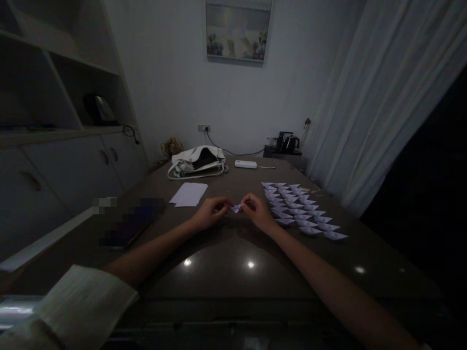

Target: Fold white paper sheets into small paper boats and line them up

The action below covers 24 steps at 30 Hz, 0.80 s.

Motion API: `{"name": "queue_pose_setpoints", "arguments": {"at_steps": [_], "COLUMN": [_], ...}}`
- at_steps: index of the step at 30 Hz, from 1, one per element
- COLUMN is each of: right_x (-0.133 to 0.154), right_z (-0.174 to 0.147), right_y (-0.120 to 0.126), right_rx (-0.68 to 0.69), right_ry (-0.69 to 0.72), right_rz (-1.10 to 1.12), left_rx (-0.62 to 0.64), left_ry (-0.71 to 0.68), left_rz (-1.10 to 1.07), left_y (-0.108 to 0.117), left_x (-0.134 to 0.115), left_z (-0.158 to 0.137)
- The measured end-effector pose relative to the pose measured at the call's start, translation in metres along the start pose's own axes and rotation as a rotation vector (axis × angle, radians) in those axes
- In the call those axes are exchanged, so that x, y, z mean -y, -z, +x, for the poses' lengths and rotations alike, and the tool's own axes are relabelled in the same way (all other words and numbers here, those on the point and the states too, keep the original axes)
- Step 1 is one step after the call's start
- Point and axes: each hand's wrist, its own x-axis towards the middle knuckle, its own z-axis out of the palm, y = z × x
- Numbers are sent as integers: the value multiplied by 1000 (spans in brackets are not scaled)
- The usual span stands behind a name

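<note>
A small white paper boat (236, 208) is held just above the table between my two hands. The fingers of my left hand (212, 212) pinch its left end. At the other end, my right hand (257, 210) grips it with thumb and fingers. To the right of my right hand, several finished paper boats (298, 212) stand in rows on the dark table (219, 272). Beyond my left hand lies a small stack of white paper sheets (189, 194). My fingertips cover both ends of the held boat.
A white handbag (199, 160) lies open at the table's far side, with a white power bank (245, 165) and short cable to its right. On the left is a dark, blurred-out flat object (133, 221). Shelves line the left wall; a curtain (350, 107) hangs on the right.
</note>
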Motion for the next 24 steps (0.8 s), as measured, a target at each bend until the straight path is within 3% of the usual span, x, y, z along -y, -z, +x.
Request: {"name": "queue_pose_setpoints", "arguments": {"at_steps": [7, 13, 24], "right_x": [-2, -4, 1], "right_z": [0, 1, -1], "right_y": [-3, -3, -5], "right_rx": [-2, 3, 33], "right_ry": [11, -39, -86], "right_rz": [157, 329, 324], "left_rx": [14, -41, 6], "left_ry": [-38, 29, -24], "left_rz": [85, -78, -19], "left_y": [2, -2, 1], "left_x": [0, 0, -4], "left_z": [0, -1, -2]}}
